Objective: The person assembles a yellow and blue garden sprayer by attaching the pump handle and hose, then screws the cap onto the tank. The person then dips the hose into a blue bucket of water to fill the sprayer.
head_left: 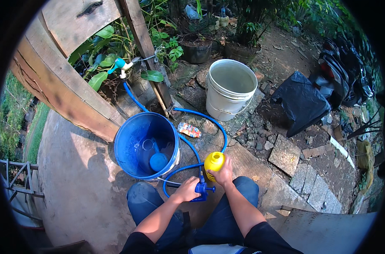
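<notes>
Holding a blue hose valve (202,189) in the left hand (187,189), grip clamped on it; right hand (223,172) clamped on a yellow bottle (214,161), both over the knees. Risk: valve slips, hose (191,149) sprays the jeans. Blue bucket (146,145): some water, blue scoop. White bucket (230,89): murky water, nearly full.

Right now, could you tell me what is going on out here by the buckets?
A person crouches on the paving. Their left hand grips a blue hose nozzle, and their right hand holds a yellow bottle against it. The blue hose runs back to a tap past a blue bucket; a white bucket holds water.
</notes>
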A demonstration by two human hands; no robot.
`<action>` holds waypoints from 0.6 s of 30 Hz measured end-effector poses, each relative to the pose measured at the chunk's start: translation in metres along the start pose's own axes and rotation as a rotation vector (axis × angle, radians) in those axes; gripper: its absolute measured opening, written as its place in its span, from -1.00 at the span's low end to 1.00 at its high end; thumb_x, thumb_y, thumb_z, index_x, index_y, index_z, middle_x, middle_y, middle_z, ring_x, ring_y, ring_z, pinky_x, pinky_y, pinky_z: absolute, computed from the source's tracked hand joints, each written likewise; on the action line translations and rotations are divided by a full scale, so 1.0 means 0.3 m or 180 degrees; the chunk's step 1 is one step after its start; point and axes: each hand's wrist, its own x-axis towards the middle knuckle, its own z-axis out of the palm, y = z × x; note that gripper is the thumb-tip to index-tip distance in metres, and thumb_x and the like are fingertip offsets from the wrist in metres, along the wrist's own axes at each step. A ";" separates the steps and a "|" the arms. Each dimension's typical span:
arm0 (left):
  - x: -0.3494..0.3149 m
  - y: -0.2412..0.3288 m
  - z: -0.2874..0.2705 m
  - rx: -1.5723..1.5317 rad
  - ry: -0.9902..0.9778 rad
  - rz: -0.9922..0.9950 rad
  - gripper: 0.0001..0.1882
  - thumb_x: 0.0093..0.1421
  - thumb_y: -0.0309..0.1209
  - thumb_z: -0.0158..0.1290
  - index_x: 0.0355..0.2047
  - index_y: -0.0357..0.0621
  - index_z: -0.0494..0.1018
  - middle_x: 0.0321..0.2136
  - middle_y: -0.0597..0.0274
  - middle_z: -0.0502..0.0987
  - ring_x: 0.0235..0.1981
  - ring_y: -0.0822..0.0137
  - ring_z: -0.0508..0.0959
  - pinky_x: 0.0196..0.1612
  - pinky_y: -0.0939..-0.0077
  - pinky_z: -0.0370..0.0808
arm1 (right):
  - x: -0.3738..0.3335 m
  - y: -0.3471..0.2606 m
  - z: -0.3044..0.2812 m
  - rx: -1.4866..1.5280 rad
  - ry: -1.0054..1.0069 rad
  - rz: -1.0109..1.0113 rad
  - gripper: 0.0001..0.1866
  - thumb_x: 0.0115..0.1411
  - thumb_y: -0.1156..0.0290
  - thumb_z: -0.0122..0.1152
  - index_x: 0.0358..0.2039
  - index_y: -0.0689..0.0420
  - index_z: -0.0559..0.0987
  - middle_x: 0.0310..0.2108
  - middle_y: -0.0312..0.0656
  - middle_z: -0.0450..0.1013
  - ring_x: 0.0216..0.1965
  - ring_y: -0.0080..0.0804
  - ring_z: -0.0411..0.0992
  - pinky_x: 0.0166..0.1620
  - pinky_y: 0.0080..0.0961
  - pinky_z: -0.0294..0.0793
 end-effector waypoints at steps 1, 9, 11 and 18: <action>-0.019 -0.044 0.058 0.0143 0.0028 -0.0084 -0.25 -0.02 -0.34 0.42 0.18 -0.20 0.38 0.06 -0.07 0.46 0.17 -0.12 0.46 0.23 0.06 0.43 | -0.014 0.001 -0.007 0.0062 -0.0091 -0.0077 0.21 -0.21 0.29 0.72 0.41 0.08 0.16 0.39 0.11 0.14 0.39 0.14 0.18 0.41 -0.06 0.25; 0.045 -0.270 0.302 0.0987 0.0037 -0.0820 -0.36 0.06 -0.46 0.32 0.19 -0.05 0.42 0.16 0.08 0.44 0.20 -0.04 0.46 0.25 0.07 0.43 | -0.041 0.045 -0.049 -0.0428 -0.1021 0.0245 -0.15 0.01 0.48 0.48 0.31 -0.05 0.27 0.34 0.11 0.23 0.30 0.21 0.31 0.31 -0.03 0.40; 0.068 -0.269 0.319 0.0977 0.0029 -0.0978 -0.45 0.11 -0.58 0.19 0.15 -0.07 0.43 0.18 0.05 0.44 0.22 -0.06 0.45 0.28 0.08 0.42 | -0.072 0.033 -0.045 -0.0592 -0.1030 0.0172 -0.12 0.00 0.48 0.47 0.33 -0.06 0.25 0.36 0.12 0.21 0.29 0.22 0.32 0.31 -0.02 0.40; 0.079 -0.199 0.203 0.0144 0.1296 -0.0759 -0.39 0.05 -0.51 0.22 0.14 -0.22 0.34 0.30 -0.15 0.28 0.30 -0.15 0.37 0.33 0.04 0.36 | -0.125 -0.010 0.061 -0.1258 -0.1119 -0.0505 0.21 -0.12 0.32 0.61 0.49 -0.08 0.05 0.45 0.07 0.11 0.44 0.08 0.16 0.43 -0.09 0.26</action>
